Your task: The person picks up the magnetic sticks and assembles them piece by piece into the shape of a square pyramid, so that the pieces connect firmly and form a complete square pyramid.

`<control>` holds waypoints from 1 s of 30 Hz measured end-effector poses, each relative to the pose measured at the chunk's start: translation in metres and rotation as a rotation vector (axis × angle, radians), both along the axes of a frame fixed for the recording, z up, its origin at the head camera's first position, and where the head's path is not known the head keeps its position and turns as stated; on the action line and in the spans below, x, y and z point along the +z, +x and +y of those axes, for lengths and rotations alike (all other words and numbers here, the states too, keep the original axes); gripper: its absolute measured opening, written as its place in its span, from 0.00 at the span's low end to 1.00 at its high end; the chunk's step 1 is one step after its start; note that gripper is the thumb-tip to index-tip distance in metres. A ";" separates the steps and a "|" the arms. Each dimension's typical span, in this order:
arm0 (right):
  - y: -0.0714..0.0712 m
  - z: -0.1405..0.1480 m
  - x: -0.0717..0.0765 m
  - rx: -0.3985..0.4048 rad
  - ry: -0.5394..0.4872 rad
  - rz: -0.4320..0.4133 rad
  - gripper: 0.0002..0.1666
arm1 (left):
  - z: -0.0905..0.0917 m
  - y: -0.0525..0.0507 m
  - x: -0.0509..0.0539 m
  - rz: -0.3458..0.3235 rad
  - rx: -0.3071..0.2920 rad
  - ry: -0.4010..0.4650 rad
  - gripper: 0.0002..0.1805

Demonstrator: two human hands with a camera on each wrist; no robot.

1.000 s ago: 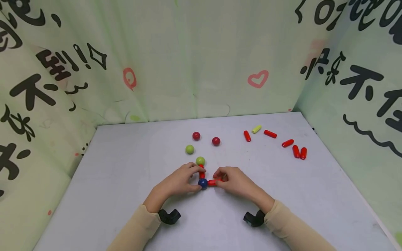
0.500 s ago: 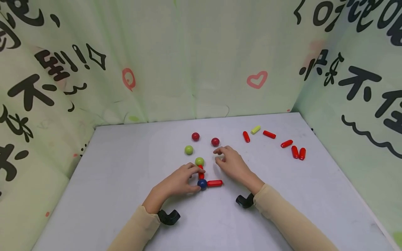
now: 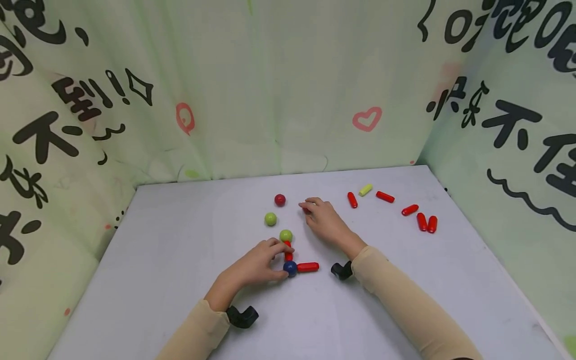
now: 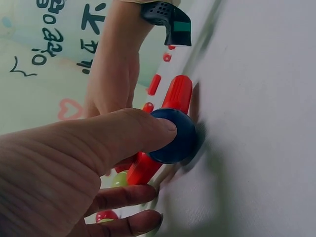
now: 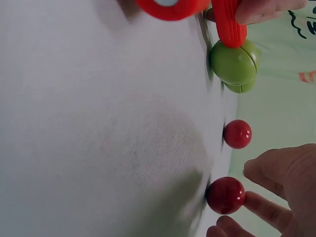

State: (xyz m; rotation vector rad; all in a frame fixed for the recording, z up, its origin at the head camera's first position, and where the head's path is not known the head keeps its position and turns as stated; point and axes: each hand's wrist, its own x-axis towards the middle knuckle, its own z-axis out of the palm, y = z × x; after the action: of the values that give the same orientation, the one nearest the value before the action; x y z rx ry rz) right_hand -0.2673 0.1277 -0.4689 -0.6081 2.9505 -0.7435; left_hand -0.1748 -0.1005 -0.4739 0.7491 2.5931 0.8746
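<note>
My left hand (image 3: 254, 262) holds a small joined piece on the table. Its thumb presses the blue ball (image 3: 290, 269), and its fingers lie at the red rod (image 3: 288, 256) running away from me. A green ball (image 3: 285, 235) sits at that rod's far end; another red rod (image 3: 308, 267) sticks out rightward from the blue ball. Farther back, my right hand (image 3: 326, 220) reaches around a dark red ball (image 5: 225, 195). In the right wrist view its thumb and fingers are spread, one fingertip at the ball's edge. The head view mostly hides this ball.
A loose red ball (image 3: 280, 200) and a green ball (image 3: 270, 219) lie behind the joined piece. Several red rods (image 3: 385, 197) and one yellow-green rod (image 3: 365, 190) are scattered at the back right of the white table (image 3: 189, 225). Printed curtains (image 3: 270, 90) surround the table's back and sides.
My right hand has left the rightward red rod and moved back to the dark red ball. The left hand has stayed on the joined piece.
</note>
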 end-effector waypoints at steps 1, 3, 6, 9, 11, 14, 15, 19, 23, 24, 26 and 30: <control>0.001 -0.001 0.000 0.002 0.012 0.010 0.23 | 0.000 0.001 0.000 -0.002 0.001 0.002 0.25; 0.004 -0.002 0.000 -0.010 0.026 0.030 0.20 | 0.000 0.002 -0.001 -0.003 0.000 0.004 0.25; 0.007 -0.001 0.001 -0.048 0.046 0.058 0.14 | 0.000 0.002 -0.002 0.000 -0.004 0.009 0.25; 0.010 0.001 0.003 -0.105 0.057 0.054 0.09 | 0.000 0.001 -0.003 0.001 -0.003 0.011 0.25; 0.010 0.002 0.003 -0.132 0.067 0.048 0.10 | -0.001 0.001 -0.003 -0.004 -0.001 0.018 0.24; 0.011 0.003 0.004 -0.144 0.089 0.036 0.16 | -0.001 0.000 -0.003 -0.017 0.003 0.028 0.24; 0.011 0.003 0.004 -0.138 0.092 0.031 0.18 | -0.001 -0.001 -0.003 -0.022 0.005 0.031 0.23; 0.015 0.005 0.001 -0.105 0.056 -0.009 0.19 | -0.003 -0.002 -0.004 -0.025 0.005 0.033 0.23; 0.027 0.013 -0.005 -0.112 0.010 -0.077 0.17 | -0.003 -0.002 -0.005 -0.024 0.000 0.033 0.23; 0.031 0.016 -0.006 -0.121 0.005 -0.089 0.17 | -0.003 -0.002 -0.005 -0.026 0.000 0.034 0.23; 0.038 0.022 -0.008 -0.130 0.001 -0.097 0.17 | -0.002 -0.001 -0.005 -0.027 0.000 0.038 0.22; 0.052 0.032 -0.007 -0.134 -0.001 -0.122 0.19 | -0.003 -0.001 -0.005 -0.026 0.009 0.031 0.23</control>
State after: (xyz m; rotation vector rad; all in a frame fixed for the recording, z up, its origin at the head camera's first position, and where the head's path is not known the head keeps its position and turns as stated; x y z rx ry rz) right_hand -0.2156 0.1598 -0.4761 -0.3543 2.8995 -0.7631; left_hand -0.1761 -0.1036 -0.4792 0.7298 2.5678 0.9235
